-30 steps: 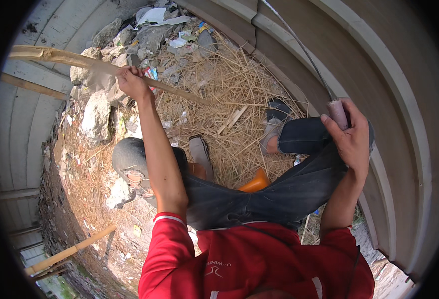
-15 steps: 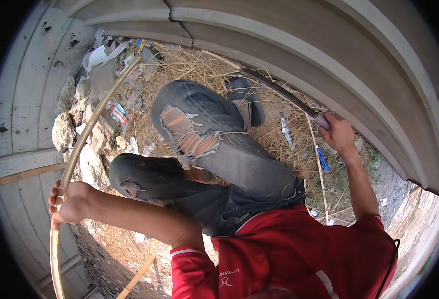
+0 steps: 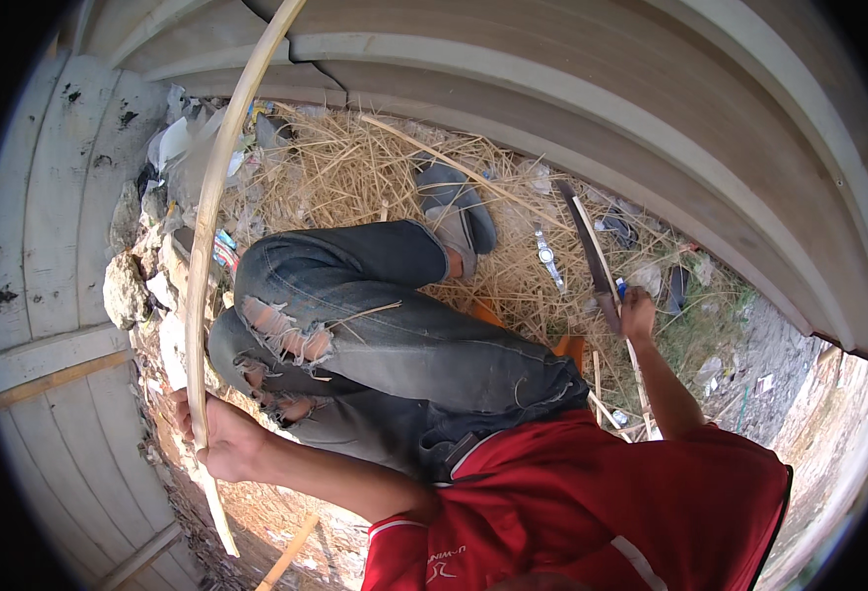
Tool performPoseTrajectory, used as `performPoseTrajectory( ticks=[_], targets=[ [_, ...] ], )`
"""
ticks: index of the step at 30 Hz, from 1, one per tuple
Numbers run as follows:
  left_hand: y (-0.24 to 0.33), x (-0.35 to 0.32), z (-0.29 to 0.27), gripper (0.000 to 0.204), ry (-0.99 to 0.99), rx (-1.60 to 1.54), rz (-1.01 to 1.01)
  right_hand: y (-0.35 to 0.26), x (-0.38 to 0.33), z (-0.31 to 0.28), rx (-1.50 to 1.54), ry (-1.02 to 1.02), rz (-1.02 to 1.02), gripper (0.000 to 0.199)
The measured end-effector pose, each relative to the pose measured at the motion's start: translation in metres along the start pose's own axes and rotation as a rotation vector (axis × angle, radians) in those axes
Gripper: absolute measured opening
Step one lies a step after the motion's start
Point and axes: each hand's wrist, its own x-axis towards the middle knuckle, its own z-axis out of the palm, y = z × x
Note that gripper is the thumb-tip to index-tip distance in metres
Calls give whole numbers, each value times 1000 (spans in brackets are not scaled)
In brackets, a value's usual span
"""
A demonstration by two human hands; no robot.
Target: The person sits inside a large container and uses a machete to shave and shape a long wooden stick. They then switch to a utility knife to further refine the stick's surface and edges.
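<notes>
My left hand [image 3: 219,440] grips a long pale bamboo strip [image 3: 209,197] near its lower end; the strip runs up past my knees toward the top of the view. My right hand [image 3: 637,313] holds the handle of a long dark knife [image 3: 586,248], its blade pointing up over the straw. I am sitting with my knees in torn blue jeans [image 3: 355,325] bent in front of me, one grey shoe [image 3: 459,202] resting on the straw. A red shirt covers my chest.
Dry straw [image 3: 355,172] covers the ground ahead. Rocks [image 3: 124,291] and plastic litter [image 3: 173,143] lie on the left by a pale plank wall [image 3: 40,246]. A concrete wall [image 3: 601,98] curves along the back and right. A thin stick [image 3: 286,554] lies below.
The bamboo strip has swung more upright and my left hand has slid inward along it. My right hand has lowered the knife down toward the straw.
</notes>
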Motion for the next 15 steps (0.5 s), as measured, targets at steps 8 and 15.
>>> performPoseTrajectory(
  ticks=[8,15],
  targets=[
    [-37,-82,-9,49,327,371,45,3,22,-4,-278,-244,4,26],
    [-32,-181,-44,52,282,522,-540,-11,15,-9,-199,-418,-47,28]
  ],
)
